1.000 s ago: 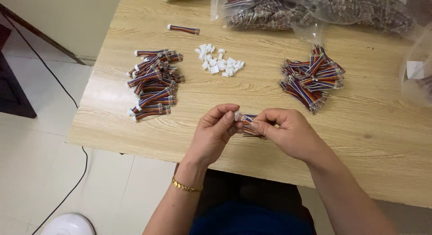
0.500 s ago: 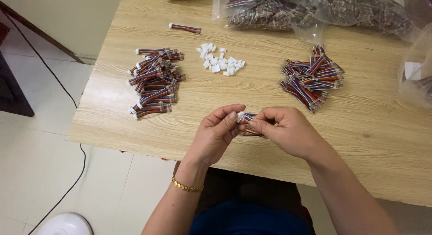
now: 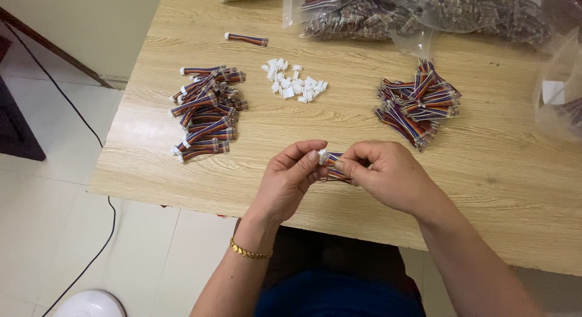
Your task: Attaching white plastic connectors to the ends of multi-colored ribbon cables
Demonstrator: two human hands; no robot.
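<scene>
My left hand (image 3: 290, 177) and my right hand (image 3: 383, 174) meet above the near part of the wooden table (image 3: 339, 120). Between their fingertips is a short multicoloured ribbon cable (image 3: 334, 165) with a small white connector (image 3: 324, 157) at its end. The left thumb and forefinger pinch the connector; the right hand grips the wires just behind it. A gold bracelet (image 3: 250, 251) circles my left wrist.
A pile of cables with white connectors (image 3: 205, 111) lies at the left. Loose white connectors (image 3: 294, 84) sit in the middle, a pile of bare cables (image 3: 418, 104) at the right, one single cable (image 3: 245, 39) further back. Clear plastic bags (image 3: 418, 13) line the far edge.
Both hands have stayed together over the same spot, with small finger movements on the connector and cable. The piles have not moved.
</scene>
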